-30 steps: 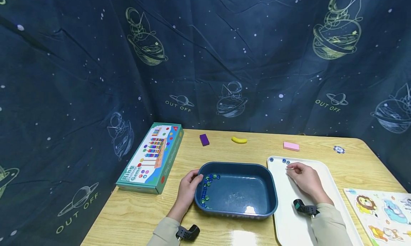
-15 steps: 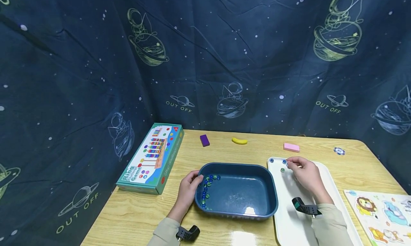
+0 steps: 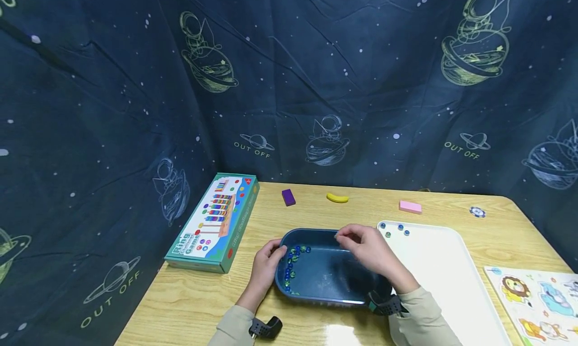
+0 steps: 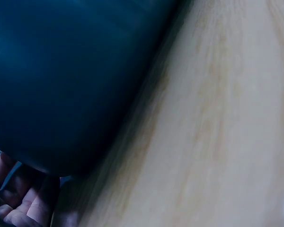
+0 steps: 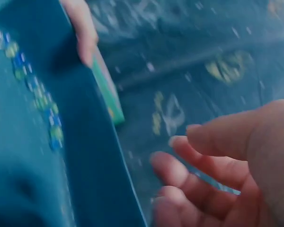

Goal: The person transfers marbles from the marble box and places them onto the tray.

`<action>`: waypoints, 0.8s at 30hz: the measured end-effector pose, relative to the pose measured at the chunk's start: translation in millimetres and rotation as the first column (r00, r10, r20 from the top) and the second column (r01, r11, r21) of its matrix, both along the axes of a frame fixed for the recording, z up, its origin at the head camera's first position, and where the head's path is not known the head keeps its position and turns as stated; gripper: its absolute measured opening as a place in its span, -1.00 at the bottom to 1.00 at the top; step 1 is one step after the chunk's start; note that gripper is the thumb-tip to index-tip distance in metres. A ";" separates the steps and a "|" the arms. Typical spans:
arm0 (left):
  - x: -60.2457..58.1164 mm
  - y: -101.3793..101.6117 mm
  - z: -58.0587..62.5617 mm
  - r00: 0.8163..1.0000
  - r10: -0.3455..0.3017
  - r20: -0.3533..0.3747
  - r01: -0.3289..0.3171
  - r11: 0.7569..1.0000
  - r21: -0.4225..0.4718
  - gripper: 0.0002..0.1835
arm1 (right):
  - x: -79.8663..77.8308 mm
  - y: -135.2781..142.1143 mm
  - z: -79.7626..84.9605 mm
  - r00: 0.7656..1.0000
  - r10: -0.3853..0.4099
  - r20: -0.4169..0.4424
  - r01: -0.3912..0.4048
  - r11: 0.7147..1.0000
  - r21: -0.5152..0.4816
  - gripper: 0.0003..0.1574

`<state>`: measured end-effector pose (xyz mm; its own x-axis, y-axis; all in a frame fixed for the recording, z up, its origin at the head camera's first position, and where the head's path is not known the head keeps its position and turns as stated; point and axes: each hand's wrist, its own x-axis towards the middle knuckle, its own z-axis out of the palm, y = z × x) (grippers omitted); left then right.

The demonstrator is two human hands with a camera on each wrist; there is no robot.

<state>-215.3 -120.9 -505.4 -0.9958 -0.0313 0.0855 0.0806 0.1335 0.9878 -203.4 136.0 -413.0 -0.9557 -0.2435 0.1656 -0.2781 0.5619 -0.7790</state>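
Marbles (image 3: 287, 277) inside a dark bin (image 3: 325, 281), left fingers (image 3: 269, 245) round its rim (image 3: 311, 229), right fingers (image 3: 351, 229) loosely bent above it

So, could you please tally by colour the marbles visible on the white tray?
Blue marbles: 3
Green marble: 1
Total visible on the white tray: 4
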 end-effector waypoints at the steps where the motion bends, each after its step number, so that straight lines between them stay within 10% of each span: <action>1: 0.1 0.2 0.0 1.000 -0.001 0.000 0.001 1.000 0.000 -0.74 | 0.5 -7.6 1.1 0.999 0.040 0.004 -0.040 0.999 0.032 -0.87; 10: -0.4 0.0 -1.4 1.000 0.006 -0.003 -0.006 1.000 -0.007 -0.73 | -21.7 -57.9 -5.0 0.962 0.254 0.098 -0.271 0.916 0.294 -0.83; 24: 15.3 3.7 31.6 0.999 -0.034 0.003 0.034 0.999 -0.011 -0.74 | -38.8 -84.6 -44.4 0.899 0.357 0.254 -0.401 0.903 0.151 -0.85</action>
<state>-199.9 -117.2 -473.8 -0.9965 0.0032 0.0832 0.0828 0.1414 0.9865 -242.2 51.4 -457.4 -0.7904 -0.6004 -0.1218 -0.3385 0.5938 -0.7300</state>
